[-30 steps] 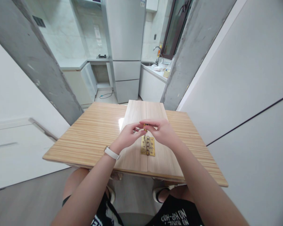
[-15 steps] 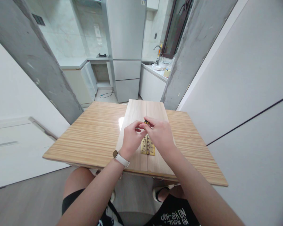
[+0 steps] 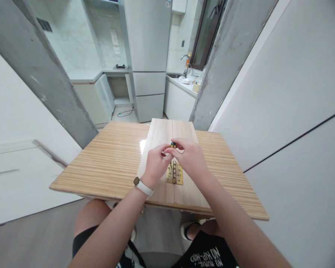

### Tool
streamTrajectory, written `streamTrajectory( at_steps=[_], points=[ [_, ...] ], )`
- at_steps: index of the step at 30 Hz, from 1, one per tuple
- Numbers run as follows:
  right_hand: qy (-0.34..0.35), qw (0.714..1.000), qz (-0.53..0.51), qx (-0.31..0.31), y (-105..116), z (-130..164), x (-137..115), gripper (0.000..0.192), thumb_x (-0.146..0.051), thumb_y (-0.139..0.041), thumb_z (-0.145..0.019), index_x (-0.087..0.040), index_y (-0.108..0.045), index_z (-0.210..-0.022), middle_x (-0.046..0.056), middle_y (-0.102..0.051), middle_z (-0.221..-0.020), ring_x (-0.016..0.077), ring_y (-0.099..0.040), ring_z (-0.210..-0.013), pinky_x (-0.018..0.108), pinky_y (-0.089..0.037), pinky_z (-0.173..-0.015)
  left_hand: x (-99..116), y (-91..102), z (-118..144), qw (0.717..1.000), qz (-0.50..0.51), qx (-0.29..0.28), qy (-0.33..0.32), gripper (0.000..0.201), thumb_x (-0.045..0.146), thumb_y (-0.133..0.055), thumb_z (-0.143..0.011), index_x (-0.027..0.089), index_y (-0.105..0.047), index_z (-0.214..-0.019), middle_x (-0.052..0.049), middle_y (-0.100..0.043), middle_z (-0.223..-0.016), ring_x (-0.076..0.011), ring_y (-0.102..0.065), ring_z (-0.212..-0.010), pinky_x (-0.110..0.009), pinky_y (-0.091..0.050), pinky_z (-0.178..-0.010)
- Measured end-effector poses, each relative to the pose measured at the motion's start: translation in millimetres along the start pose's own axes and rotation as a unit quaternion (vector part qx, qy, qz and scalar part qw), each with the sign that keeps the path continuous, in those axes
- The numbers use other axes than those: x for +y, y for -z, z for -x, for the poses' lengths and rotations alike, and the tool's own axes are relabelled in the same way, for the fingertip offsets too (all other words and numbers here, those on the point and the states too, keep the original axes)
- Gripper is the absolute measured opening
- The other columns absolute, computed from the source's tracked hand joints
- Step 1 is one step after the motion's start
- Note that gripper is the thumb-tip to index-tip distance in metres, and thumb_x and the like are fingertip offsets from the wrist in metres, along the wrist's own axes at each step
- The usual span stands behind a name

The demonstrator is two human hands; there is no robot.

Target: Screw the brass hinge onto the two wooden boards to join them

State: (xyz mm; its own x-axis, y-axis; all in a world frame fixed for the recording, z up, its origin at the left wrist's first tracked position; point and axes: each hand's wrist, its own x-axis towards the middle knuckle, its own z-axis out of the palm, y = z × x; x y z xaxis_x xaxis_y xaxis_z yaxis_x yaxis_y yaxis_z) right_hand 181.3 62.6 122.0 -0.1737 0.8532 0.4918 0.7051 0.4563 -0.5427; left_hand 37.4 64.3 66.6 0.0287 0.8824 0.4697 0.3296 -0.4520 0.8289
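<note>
Two pale wooden boards (image 3: 159, 136) lie side by side on the striped wooden table (image 3: 111, 160). A brass hinge (image 3: 175, 175) sits across their seam. Both hands meet just above the hinge. My right hand (image 3: 192, 158) pinches the yellow-and-black top of a small screwdriver (image 3: 173, 144) that stands upright over the hinge. My left hand (image 3: 155, 163), with a white watch at the wrist, pinches the tool lower down from the left. The tip and most of the shaft are hidden by my fingers.
The table's near edge is over my knees. A white wall runs close along the right side. Grey concrete pillars (image 3: 220, 63) frame a kitchen beyond, with a fridge (image 3: 149, 59), counters and a sink tap (image 3: 187, 63).
My left forearm has swung in toward the middle and the wrist has turned. Both hands have shifted slightly farther up the boards, still closed around the screwdriver over the hinge.
</note>
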Motion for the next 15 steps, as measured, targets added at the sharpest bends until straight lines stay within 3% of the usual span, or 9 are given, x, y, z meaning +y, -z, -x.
streamTrajectory(
  at_steps=[4, 8, 15],
  points=[
    [0.009, 0.990, -0.115, -0.083, 14, -7, 6, 0.036, -0.032, -0.074, -0.092, -0.023, -0.076, -0.127, 0.008, -0.079, -0.127, 0.0256, -0.076, -0.109, 0.043, -0.059, -0.100, -6, 7.0, -5, 0.998, 0.018, -0.049, -0.019, 0.016, 0.027, -0.067, -0.098, 0.018, -0.079, -0.102, -0.003, -0.079, -0.094, -0.0170, -0.069, -0.085, -0.027, -0.050, -0.074],
    [0.051, 0.971, -0.178, -0.149, 24, -14, 11, 0.036, -0.024, -0.062, -0.098, -0.024, -0.073, -0.133, 0.007, -0.076, -0.133, 0.0231, -0.071, -0.122, 0.042, -0.056, -0.108, -17, 12.4, -11, 0.997, 0.010, -0.073, -0.034, 0.017, 0.034, -0.071, -0.096, 0.020, -0.080, -0.102, -0.006, -0.075, -0.096, -0.0195, -0.068, -0.090, -0.029, -0.052, -0.078],
    [0.064, 0.959, -0.211, -0.178, 18, -22, 22, 0.037, -0.018, -0.057, -0.096, -0.024, -0.076, -0.127, 0.006, -0.077, -0.130, 0.0226, -0.071, -0.123, 0.044, -0.055, -0.109, -29, 16.2, -18, 0.991, 0.028, -0.122, -0.044, 0.015, 0.027, -0.070, -0.096, 0.022, -0.078, -0.107, -0.009, -0.071, -0.110, -0.0228, -0.067, -0.107, -0.033, -0.056, -0.089]
  ],
)
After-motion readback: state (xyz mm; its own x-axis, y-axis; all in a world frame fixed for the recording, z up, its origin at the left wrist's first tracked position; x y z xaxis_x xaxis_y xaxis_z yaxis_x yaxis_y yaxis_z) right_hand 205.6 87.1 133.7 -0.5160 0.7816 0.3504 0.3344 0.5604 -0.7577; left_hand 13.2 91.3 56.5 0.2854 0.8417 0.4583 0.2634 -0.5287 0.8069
